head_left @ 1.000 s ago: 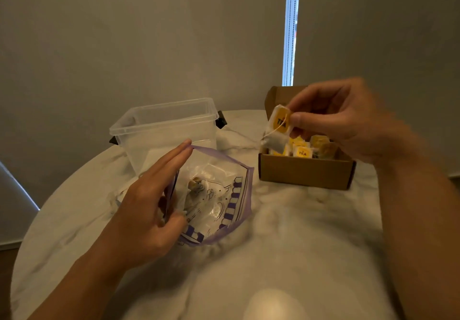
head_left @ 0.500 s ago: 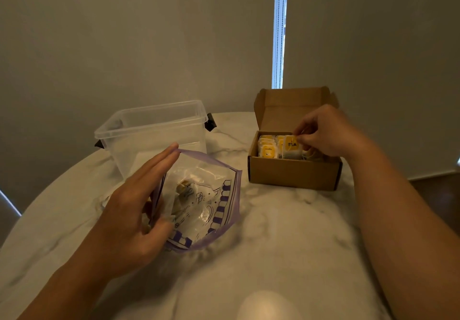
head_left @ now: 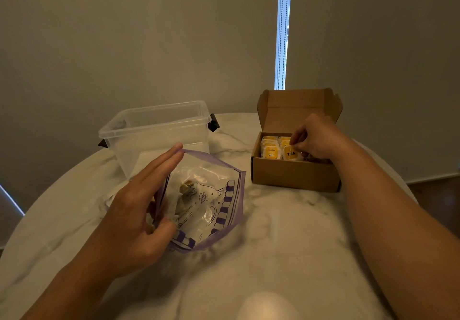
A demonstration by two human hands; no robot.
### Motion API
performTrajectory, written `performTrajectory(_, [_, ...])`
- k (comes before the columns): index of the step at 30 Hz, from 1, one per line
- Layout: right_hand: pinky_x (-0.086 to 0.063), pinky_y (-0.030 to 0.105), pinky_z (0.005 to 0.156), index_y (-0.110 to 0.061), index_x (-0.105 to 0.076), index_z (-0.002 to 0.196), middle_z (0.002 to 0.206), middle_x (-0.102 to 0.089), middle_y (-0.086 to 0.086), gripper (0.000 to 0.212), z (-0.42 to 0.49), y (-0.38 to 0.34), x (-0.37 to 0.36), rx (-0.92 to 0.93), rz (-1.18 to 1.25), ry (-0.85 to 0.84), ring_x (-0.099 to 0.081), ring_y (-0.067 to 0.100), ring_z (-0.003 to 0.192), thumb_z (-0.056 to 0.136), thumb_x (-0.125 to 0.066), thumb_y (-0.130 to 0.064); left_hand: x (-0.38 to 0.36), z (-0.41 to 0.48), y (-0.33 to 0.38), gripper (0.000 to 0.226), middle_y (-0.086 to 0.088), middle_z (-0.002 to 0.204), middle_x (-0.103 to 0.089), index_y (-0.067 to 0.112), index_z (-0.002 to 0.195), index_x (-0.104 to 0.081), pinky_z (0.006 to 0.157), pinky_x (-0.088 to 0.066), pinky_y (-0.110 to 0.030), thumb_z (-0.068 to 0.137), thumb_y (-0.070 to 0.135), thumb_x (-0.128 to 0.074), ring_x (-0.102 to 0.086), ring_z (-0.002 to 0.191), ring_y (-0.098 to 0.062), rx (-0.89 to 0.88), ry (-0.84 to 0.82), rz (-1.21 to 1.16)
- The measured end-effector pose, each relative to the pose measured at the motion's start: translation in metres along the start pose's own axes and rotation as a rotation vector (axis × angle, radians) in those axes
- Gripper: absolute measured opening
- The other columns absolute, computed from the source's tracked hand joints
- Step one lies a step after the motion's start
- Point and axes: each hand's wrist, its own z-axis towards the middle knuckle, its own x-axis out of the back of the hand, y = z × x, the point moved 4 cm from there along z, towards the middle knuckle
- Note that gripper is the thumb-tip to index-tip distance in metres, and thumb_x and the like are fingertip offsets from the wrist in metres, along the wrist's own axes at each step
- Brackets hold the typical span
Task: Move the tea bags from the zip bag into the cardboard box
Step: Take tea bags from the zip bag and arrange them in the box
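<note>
A clear zip bag (head_left: 214, 202) with purple print and rim stands open on the marble table, with a few tea bags (head_left: 188, 188) showing through it. My left hand (head_left: 142, 210) holds its left edge, thumb against the plastic and fingers stretched along the rim. To the right sits the open cardboard box (head_left: 293, 173), lid flap raised, holding several yellow-tagged tea bags (head_left: 271, 151). My right hand (head_left: 315, 136) is inside the box, fingertips pinching a tea bag marked TEA (head_left: 290, 153).
An empty clear plastic tub (head_left: 159, 130) with black clips stands behind the zip bag. The round marble table (head_left: 273, 232) curves off at left and right. Grey blinds hang close behind, with a bright gap (head_left: 282, 31) above the box.
My right hand carried a tea bag from in front of the box down into it and now sets it among the others. My left hand keeps its hold on the zip bag.
</note>
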Motion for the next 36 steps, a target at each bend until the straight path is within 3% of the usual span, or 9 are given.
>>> performTrajectory(6, [-0.041,0.02,0.049,-0.017,-0.073,0.085,0.086,-0.067,0.005,0.01,0.009,0.005,-0.005,-0.04,-0.042,0.032,-0.062,0.011,0.069,0.082,-0.074,-0.007,0.001,0.0,0.001,0.082,0.013,0.159,-0.032,0.018,0.152,-0.034,0.102,-0.05,-0.045,0.072,0.026,-0.048,-0.03,0.146,-0.01,-0.006,0.004,-0.004])
performTrajectory(13, [-0.044,0.024,0.069,-0.01,-0.076,0.094,0.091,-0.071,0.008,0.014,0.001,0.0,0.014,0.012,-0.068,0.213,-0.064,0.018,0.084,0.081,-0.074,-0.005,0.002,0.001,0.002,0.084,0.009,0.16,-0.032,0.014,0.152,-0.034,0.1,-0.048,-0.058,0.07,0.022,-0.048,-0.032,0.146,-0.014,-0.003,-0.011,-0.023])
performTrajectory(16, [-0.045,0.026,0.07,-0.009,-0.075,0.099,0.096,-0.072,0.008,0.016,-0.015,-0.021,0.026,0.104,-0.05,0.302,-0.06,0.014,0.081,0.083,-0.073,-0.006,0.002,0.0,0.002,0.084,0.009,0.159,-0.032,0.013,0.152,-0.034,0.1,-0.049,-0.057,0.07,0.023,-0.048,-0.032,0.146,-0.014,0.017,-0.009,-0.033])
performTrajectory(20, [-0.055,0.026,0.074,-0.018,-0.076,0.096,0.087,-0.072,-0.002,0.014,-0.049,-0.068,0.029,0.303,0.027,0.349,-0.063,0.007,0.075,0.082,-0.076,-0.016,0.001,0.004,0.001,0.084,0.008,0.159,-0.033,0.011,0.152,-0.035,0.104,-0.047,-0.053,0.07,0.024,-0.047,-0.03,0.147,-0.011,0.035,-0.004,-0.019])
performTrajectory(23, [-0.049,0.007,0.066,-0.022,-0.075,0.096,0.08,-0.067,-0.012,0.015,-0.072,-0.099,0.022,0.417,0.134,0.242,-0.062,-0.004,0.07,0.08,-0.077,-0.022,0.0,0.011,0.001,0.082,0.009,0.159,-0.032,0.012,0.152,-0.035,0.103,-0.048,-0.053,0.072,0.022,-0.048,-0.029,0.147,-0.008,0.047,-0.013,-0.004])
performTrajectory(27, [-0.045,0.0,0.063,-0.024,-0.075,0.095,0.076,-0.059,-0.024,0.015,-0.093,-0.13,0.005,0.526,0.188,0.031,-0.062,-0.007,0.069,0.08,-0.076,-0.025,0.002,0.029,0.002,0.086,0.01,0.158,-0.033,0.016,0.152,-0.035,0.101,-0.051,-0.047,0.07,0.007,-0.056,-0.032,0.144,-0.005,0.028,-0.043,0.053])
performTrajectory(32, [-0.055,0.017,0.082,-0.024,-0.072,0.111,0.101,-0.071,-0.007,0.024,-0.109,-0.152,-0.025,0.569,0.103,-0.155,-0.065,0.004,0.087,0.087,-0.07,-0.022,0.005,0.035,0.009,0.082,0.004,0.159,-0.033,0.013,0.154,-0.032,0.105,-0.049,-0.045,0.075,0.021,-0.052,-0.03,0.146,-0.008,-0.038,-0.048,0.11])
performTrajectory(36, [-0.055,0.032,0.089,-0.021,-0.069,0.117,0.109,-0.068,0.002,0.026,-0.107,-0.167,-0.049,0.528,-0.017,-0.281,-0.064,0.018,0.099,0.091,-0.066,-0.019,0.007,0.024,0.012,0.082,-0.002,0.159,-0.033,0.008,0.153,-0.031,0.111,-0.042,-0.043,0.075,0.024,-0.049,-0.03,0.147,-0.015,-0.093,-0.039,0.152])
